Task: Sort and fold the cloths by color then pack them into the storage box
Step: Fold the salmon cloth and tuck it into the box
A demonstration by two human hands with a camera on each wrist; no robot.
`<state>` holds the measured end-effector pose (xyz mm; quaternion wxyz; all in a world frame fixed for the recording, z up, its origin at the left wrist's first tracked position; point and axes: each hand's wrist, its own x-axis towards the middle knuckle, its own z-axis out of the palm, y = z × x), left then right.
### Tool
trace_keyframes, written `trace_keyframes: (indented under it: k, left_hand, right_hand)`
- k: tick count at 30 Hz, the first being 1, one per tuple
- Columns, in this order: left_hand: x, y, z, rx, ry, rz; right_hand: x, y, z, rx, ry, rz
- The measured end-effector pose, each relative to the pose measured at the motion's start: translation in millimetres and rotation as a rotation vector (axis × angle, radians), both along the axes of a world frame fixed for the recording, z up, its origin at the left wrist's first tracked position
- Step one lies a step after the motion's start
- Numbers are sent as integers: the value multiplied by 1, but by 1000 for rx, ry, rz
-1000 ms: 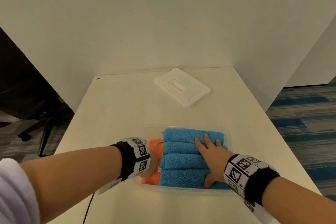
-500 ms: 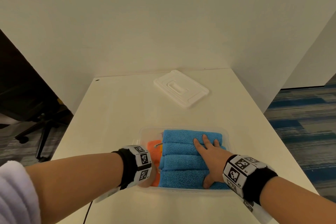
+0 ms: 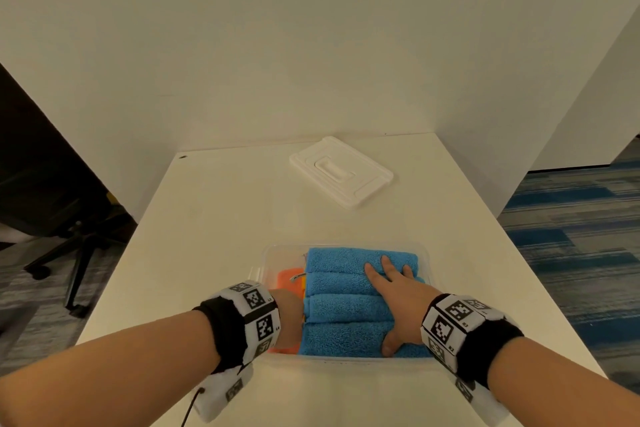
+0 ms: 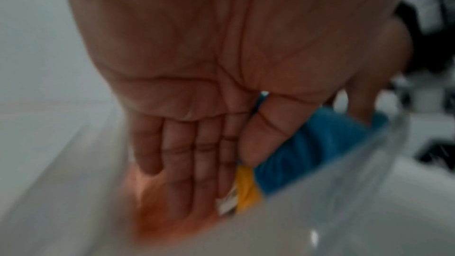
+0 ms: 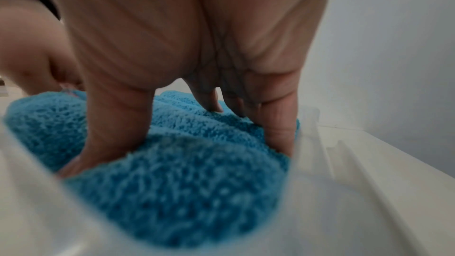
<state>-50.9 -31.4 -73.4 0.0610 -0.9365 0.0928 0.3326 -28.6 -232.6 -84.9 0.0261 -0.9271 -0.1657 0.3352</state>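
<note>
Basically packing's done: your right hand (image 3: 398, 302) presses flat, fingers straight, on folded blue terry cloths (image 3: 346, 291) in clear plastic storage box (image 3: 346, 366); left hand (image 4: 197, 104), flat-fingered, tucks orange cloth (image 3: 289, 279). Next likely white lid (image 3: 341, 172).

A cream table (image 3: 214, 218) stood pushed into a corner of plain off-white walls (image 3: 311, 45). Left of it, a black office chair (image 3: 65, 218) sat on grey carpet; to the right lay blue-striped carpet (image 3: 571, 236).
</note>
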Motion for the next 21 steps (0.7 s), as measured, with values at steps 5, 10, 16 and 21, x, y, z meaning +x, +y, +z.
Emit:
trace_keyframes:
  k: [5,10,16,21]
  left_hand:
    - [16,10,9,-151,-105,170]
    - [27,26,-12,-368,-208,382]
    - [34,24,-29,-677,-198,593]
    - [34,18,-35,-771,-307,716]
  right_hand:
    - [-3,-11,5,149,-11,-51]
    - [-9,-27,17,302,-236,-202]
    - [-13,-44,4,286,-259,-278]
    - [-8,-45,3,268,-245,-282]
